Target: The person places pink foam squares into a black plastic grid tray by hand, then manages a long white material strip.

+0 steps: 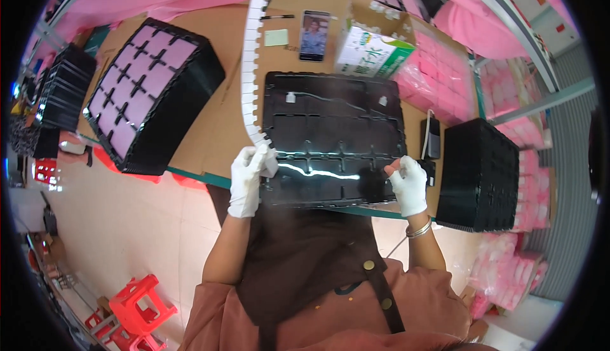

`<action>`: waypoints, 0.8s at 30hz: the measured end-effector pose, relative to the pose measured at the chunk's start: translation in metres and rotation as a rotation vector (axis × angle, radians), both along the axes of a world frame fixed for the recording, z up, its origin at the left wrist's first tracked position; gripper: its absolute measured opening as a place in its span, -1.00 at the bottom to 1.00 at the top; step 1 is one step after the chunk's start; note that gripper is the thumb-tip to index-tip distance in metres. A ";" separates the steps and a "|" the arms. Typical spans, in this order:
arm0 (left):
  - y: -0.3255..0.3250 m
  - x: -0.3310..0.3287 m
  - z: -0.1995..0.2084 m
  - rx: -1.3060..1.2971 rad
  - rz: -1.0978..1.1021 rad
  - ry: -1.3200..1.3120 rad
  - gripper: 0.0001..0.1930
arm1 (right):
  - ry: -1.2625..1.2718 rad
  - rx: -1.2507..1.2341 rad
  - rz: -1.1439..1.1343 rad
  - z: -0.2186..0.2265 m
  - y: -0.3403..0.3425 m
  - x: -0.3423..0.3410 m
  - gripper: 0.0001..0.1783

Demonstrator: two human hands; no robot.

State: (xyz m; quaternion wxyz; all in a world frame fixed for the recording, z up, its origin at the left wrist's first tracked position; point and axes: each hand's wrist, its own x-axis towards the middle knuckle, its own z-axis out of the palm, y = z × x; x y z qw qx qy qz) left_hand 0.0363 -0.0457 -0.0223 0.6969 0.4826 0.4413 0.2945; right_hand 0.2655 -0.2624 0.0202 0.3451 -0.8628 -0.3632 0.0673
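I work over the black gridded tray (333, 132), centre frame.
My right hand (410, 186) is half-curled, hold unclear; my left hand (246, 181) pinches the notched white strip (249, 65) low down. Two pale patches (290, 97) mark the tray's upper half; much seems left.

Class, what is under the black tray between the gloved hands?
Brown cardboard shows to the left of the black tray; whatever lies directly beneath is covered and cannot be seen.

black gridded tray (337, 130) | glossy, lying flat | white notched strip (248, 71) | long, curving down to tray's left edge
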 end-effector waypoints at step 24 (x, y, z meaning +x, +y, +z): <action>-0.013 0.006 -0.023 0.036 -0.053 -0.059 -0.82 | -0.295 -0.277 0.100 -0.078 0.105 0.164 -0.71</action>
